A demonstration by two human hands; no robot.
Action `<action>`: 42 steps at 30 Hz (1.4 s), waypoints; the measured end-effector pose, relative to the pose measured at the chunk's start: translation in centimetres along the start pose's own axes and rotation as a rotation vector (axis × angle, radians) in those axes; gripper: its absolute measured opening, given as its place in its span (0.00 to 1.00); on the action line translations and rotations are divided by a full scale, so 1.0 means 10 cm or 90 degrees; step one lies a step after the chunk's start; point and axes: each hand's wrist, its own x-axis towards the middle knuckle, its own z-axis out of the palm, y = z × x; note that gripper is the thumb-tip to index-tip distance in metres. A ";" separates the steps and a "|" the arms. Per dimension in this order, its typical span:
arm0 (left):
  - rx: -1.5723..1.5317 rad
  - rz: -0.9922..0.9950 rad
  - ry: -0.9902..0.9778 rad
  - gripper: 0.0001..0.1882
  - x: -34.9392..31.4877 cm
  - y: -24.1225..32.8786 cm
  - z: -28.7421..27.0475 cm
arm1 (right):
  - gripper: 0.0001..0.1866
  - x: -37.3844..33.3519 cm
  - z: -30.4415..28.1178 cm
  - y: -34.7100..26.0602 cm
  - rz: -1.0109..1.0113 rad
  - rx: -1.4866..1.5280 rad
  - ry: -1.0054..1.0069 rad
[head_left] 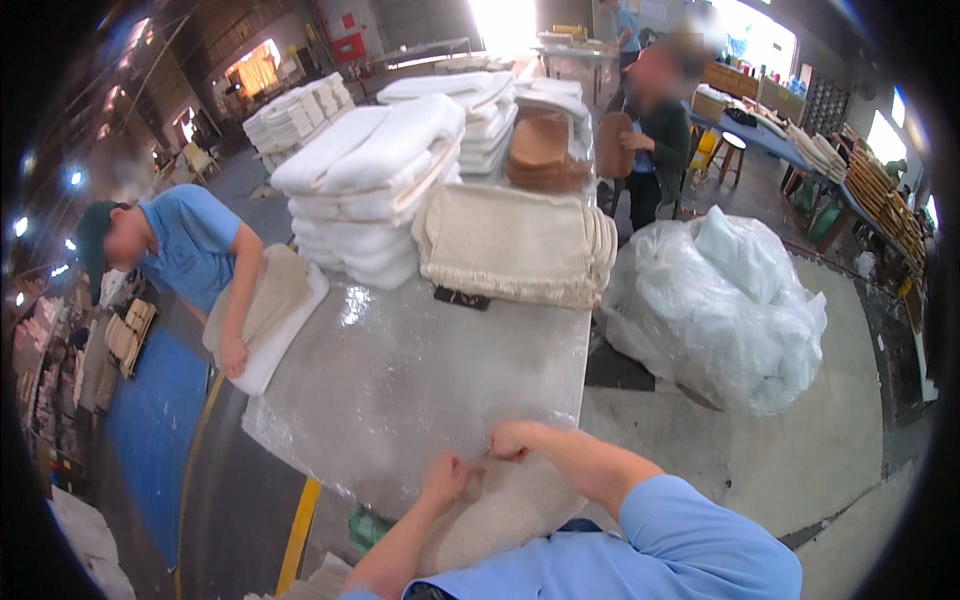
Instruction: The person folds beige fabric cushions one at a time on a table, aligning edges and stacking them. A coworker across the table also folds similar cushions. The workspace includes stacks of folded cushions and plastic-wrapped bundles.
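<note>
Left hand [445, 478] and right hand [515, 438] are both closed into fists, pinching the near edge of a clear plastic sheet [420, 390] that is spread over the table [560, 400]; a beige towel [500, 515] is seen under the sheet at the near edge, just below both hands. Far end of the table is loaded with 1 folded beige stack [515, 245], white towel stacks [370, 185] and a brown stack [540, 150]. At the table's left edge, a folded towel [270, 315] is held down by a co-worker in a blue shirt [190, 245]. A large clear bag of white material [715, 310] is set on the concrete floor [830, 440] right of the table; blue floor paint [150, 420] and a yellow line [300, 530] are visible at left; room is a warehouse, bright at the back.
</note>
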 end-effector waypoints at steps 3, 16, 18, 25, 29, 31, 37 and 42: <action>0.159 -0.071 -0.214 0.31 0.05 0.01 -0.09 | 0.15 0.14 0.25 0.09 0.064 0.023 0.071; 0.175 -0.107 -0.048 0.28 0.09 -0.15 0.22 | 0.20 -0.28 0.39 -0.12 -0.043 -0.013 0.221; 0.172 -0.098 -0.036 0.26 0.11 -0.17 0.25 | 0.19 -0.23 0.48 -0.07 -0.065 0.003 0.256; 0.177 -0.119 -0.058 0.25 0.16 -0.09 0.20 | 0.16 -0.03 0.56 0.08 -0.121 -0.011 0.298; 0.134 -0.004 -0.094 0.26 0.21 -0.26 -0.04 | 0.16 -0.10 0.34 0.02 -0.124 -0.053 0.231; 0.149 -0.009 -0.153 0.28 0.12 -0.39 -0.26 | 0.16 -0.20 0.18 0.11 -0.097 -0.075 0.155; 0.226 -0.069 -0.113 0.29 -0.05 -0.46 -0.24 | 0.15 -0.32 0.05 0.29 -0.043 -0.044 0.238; 0.223 -0.092 -0.038 0.29 -0.04 -0.55 -0.08 | 0.12 -0.27 0.29 0.38 -0.062 -0.018 0.341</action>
